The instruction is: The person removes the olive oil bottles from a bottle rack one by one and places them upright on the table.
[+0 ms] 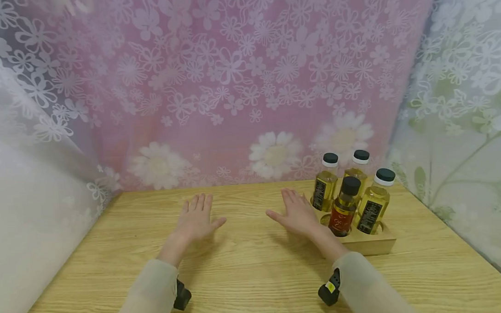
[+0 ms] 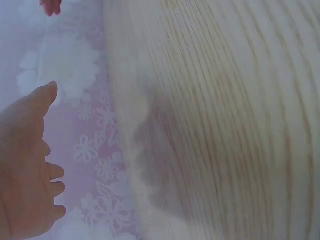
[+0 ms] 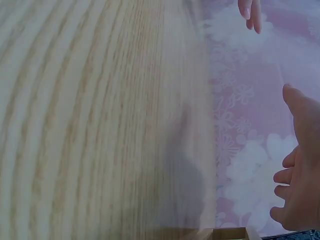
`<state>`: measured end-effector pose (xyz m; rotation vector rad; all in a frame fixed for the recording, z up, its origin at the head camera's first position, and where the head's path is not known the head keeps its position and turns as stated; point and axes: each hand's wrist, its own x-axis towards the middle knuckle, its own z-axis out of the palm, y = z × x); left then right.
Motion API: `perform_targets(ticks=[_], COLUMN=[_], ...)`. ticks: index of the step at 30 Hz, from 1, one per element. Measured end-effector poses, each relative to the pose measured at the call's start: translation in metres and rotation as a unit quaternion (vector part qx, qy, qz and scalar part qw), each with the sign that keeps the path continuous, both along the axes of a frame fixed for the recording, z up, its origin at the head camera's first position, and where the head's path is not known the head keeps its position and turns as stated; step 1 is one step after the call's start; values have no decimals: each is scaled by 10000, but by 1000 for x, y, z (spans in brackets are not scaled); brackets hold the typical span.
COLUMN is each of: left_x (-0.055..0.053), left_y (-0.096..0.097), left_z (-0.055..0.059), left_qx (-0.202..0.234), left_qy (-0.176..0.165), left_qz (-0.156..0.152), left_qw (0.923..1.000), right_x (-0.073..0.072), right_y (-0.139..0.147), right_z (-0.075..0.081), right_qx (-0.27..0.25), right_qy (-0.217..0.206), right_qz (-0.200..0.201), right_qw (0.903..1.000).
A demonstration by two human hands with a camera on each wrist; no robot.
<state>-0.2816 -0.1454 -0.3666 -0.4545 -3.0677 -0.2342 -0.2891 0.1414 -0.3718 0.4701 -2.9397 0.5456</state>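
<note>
Over the wooden table, my left hand (image 1: 196, 222) is held palm down with its fingers straight and the thumb out to the side; nothing is in it. My right hand (image 1: 297, 214) mirrors it, fingers extended and empty, just left of a wooden bottle holder (image 1: 359, 247). In that holder stand several bottles: a small dark-capped bottle with a red label (image 1: 341, 215) at the front, and yellow oil bottles (image 1: 374, 205) with black labels around it. Both wrist views show the hands raised, each casting a shadow on the tabletop.
The wooden table (image 1: 246, 272) runs back to a pink floral curtain (image 1: 231, 83). Pale floral curtains hang at the left (image 1: 32, 182) and right (image 1: 473, 121). A black wrist camera (image 1: 181, 295) is strapped under the left sleeve, another camera (image 1: 329, 289) under the right.
</note>
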Motion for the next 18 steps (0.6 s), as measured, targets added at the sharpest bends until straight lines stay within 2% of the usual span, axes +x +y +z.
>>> perform_targets(ticks=[3,5,8,12,18], left_x=[4,6,10,16,26], left_y=[7,14,24,38,57], left_z=[3,3,3,4,10], left_qx=[143,433,1017,1859,2854], left_qy=[-93,-126,70,203,-59], left_qz=[-167,-257,-359,-418,-493], left_qw=[9997,9987,9941,9815,9571], right_x=[6,9,17,30,55], right_y=[3,5,9,17,32], right_z=[4,7,11,17,29], right_qx=[-419,-759,-1337,-1953,-3030], right_qy=[-79,-149,-354,-481,-401], right_qz=[94,166,269,483,698], right_qw=[9990,9969,9900,9784,9496])
